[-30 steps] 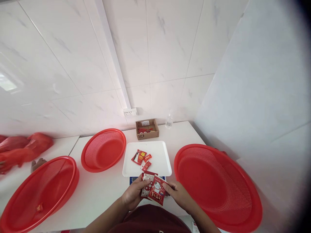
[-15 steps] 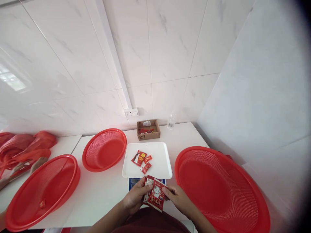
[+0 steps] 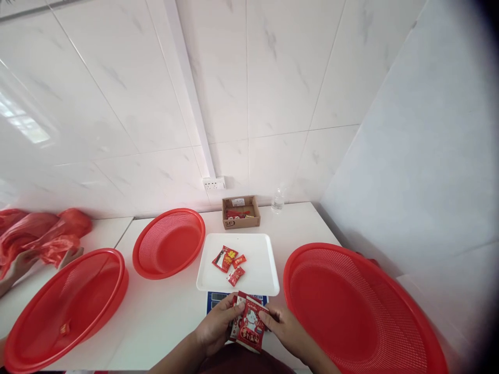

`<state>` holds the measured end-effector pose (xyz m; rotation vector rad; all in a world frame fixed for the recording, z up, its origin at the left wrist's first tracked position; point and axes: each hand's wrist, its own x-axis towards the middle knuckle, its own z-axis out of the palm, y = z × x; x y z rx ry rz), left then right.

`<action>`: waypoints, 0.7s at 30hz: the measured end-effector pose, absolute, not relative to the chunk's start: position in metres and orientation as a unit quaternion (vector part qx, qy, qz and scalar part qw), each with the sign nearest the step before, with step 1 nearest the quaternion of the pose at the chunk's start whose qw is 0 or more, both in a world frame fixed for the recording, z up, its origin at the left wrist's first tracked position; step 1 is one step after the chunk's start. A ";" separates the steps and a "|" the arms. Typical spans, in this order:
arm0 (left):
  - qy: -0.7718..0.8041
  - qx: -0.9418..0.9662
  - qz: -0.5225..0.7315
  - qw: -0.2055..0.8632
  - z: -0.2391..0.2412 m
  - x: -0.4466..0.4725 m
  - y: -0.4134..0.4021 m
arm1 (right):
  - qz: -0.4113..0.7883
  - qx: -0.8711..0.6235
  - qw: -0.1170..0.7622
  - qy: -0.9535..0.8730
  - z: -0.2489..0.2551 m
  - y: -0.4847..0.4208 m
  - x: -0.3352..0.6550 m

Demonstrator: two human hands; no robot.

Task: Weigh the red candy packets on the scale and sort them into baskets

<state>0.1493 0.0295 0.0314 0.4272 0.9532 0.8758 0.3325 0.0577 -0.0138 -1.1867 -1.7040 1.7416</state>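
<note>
Red and white snack packets [image 3: 251, 324] overlap between my two hands, close to my body. My left hand [image 3: 219, 323] pinches them along the left side, thumb on top. On the right side, my right hand [image 3: 284, 326] grips the front packet with its thumb across the face. Just beyond my hands lies a white tray [image 3: 260, 259] on a blue scale [image 3: 214, 300], partly covered by my hands. On the tray are a larger red and black packet [image 3: 225, 258] and two small red packets [image 3: 236, 276], touching or nearly touching.
Red baskets stand left [image 3: 125, 291], back left [image 3: 169, 249] and right [image 3: 335, 306]; the left one holds a small red packet [image 3: 65, 328]. A cardboard box [image 3: 241, 222] and clear bottle [image 3: 277, 202] stand near the wall. Another person's hands [image 3: 23, 262] touch red plastic bags [image 3: 58, 234].
The view has shifted slightly, so things sit a little lower. My hands still hold the packets. The other person's hands at the left have moved up onto the red bags.
</note>
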 end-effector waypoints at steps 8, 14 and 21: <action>0.413 0.218 0.385 0.796 0.036 0.148 0.027 | 0.634 -0.436 0.231 -0.596 -0.011 0.056 0.329; 0.371 0.242 0.386 0.809 0.028 0.142 0.025 | 0.615 -0.450 0.227 -0.606 -0.011 0.054 0.322; 0.407 0.211 0.399 0.794 0.027 0.133 0.023 | 0.592 -0.461 0.232 -0.619 -0.009 0.051 0.309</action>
